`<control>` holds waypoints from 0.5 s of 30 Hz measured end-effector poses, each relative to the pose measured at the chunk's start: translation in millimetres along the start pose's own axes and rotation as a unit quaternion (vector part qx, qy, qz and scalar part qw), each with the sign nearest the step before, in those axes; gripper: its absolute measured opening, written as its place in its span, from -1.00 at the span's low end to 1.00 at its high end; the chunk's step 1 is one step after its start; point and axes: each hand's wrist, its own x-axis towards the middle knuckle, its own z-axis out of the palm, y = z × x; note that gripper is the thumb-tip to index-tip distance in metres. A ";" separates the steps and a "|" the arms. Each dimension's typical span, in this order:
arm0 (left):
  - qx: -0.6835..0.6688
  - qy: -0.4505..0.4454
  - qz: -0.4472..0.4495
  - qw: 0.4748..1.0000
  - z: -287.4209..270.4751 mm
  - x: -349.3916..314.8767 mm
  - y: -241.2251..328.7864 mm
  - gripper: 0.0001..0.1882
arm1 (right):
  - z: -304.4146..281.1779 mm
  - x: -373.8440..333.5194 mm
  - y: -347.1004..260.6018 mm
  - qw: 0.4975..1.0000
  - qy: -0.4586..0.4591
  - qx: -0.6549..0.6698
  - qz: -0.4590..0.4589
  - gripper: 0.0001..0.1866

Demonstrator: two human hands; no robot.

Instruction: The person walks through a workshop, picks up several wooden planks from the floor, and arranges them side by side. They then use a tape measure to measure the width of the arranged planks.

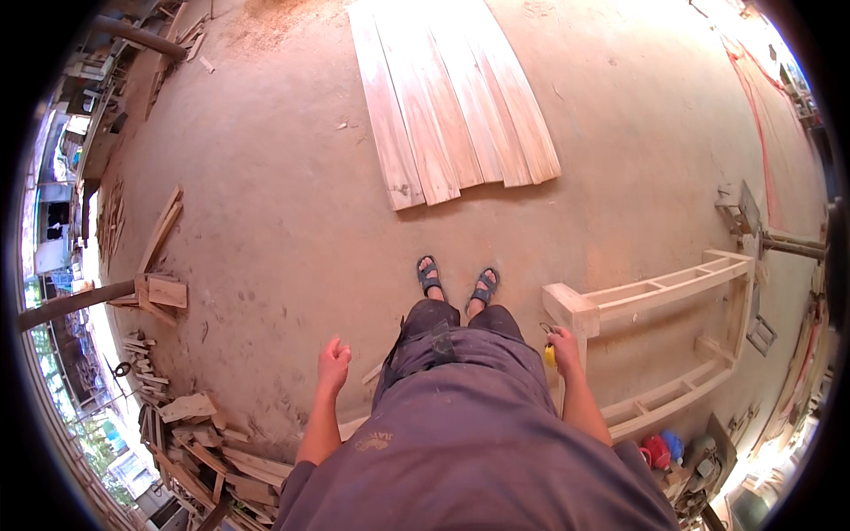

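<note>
My left hand (pixel 334 361) hangs beside my body over the floor, its fingers loosely curled and nothing visible in them. At my right side, my right hand (pixel 566 347) is closed on a small yellow tape measure (pixel 550 356), partly hidden by the fingers; a thin dark loop sticks out above it. Just beside that hand stands a pale wooden frame (pixel 580 307) with a thick corner post and slatted, curved-looking rails. In front of my sandalled feet, several long wooden planks (pixel 443 133) lie side by side on the floor, their near ends uneven.
Scrap wood (pixel 204 451) is heaped at the lower left, with loose offcuts (pixel 164 290) by a pole (pixel 80 303). Red and blue objects (pixel 660 450) sit behind the frame at lower right. Sawdust (pixel 283 26) covers the floor at the far left of the planks.
</note>
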 end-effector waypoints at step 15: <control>0.067 -0.020 -0.100 0.992 -2.3 -19.8 -100.0 -0.38 | -22.1 -27.8 31.3 0.994 0.035 -0.099 0.023 -0.87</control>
